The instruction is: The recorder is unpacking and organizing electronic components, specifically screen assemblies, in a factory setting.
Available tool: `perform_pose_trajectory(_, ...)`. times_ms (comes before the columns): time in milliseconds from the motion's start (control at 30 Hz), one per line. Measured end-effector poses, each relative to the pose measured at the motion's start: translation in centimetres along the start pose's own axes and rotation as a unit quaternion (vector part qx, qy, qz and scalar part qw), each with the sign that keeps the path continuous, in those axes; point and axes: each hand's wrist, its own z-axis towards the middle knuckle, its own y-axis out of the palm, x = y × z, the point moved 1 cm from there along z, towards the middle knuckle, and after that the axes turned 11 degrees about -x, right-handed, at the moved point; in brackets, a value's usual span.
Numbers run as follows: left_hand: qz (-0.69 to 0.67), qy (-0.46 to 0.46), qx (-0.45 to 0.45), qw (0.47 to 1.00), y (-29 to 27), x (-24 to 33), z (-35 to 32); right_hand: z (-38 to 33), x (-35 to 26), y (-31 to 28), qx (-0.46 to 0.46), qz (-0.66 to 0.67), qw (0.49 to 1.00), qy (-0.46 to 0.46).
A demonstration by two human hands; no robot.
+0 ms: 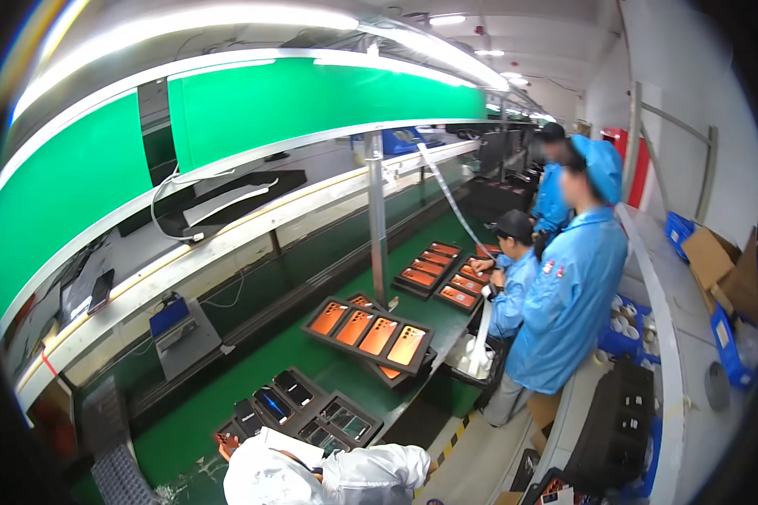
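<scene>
Black compartmented tray of dark phones [299,408] lies on the green conveyor belt [185,429] near the lower edge, just ahead of white sleeves [370,471]. Left hand and right hand are hidden by the sleeves, so I cannot tell their grip. Black tray of orange phones [369,335] sits beyond. Judgement: handle phones by their edges and keep the tray level.

Four orange phones [367,330] lie in the near dark tray [312,330], with a second tray [396,376] stacked beneath. Two more trays [429,268] of orange phones sit farther along the belt [312,370], and two trays of dark phones [274,402] sit closest. Three people in blue coats [564,303] stand at the right
</scene>
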Motion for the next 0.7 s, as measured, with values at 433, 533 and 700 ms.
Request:
perform_pose_trajectory(433, 0.125, -0.015, -0.004, 0.992, -1.2, 3.6, -0.5, 0.7, 0.5, 4.1, 0.025, 0.018, 1.0, 0.002)
perform_pose_trajectory(533, 0.122, -0.021, 0.013, 0.992, -1.1, 3.6, -0.5, 0.5, 0.4, 4.0, 0.02, 0.017, 1.0, 0.002)
perform_pose_trajectory(700, 0.111, -0.024, 0.033, 0.993, -0.4, 3.9, -0.9, -0.2, 0.4, 4.1, 0.004, 0.019, 1.0, 0.001)
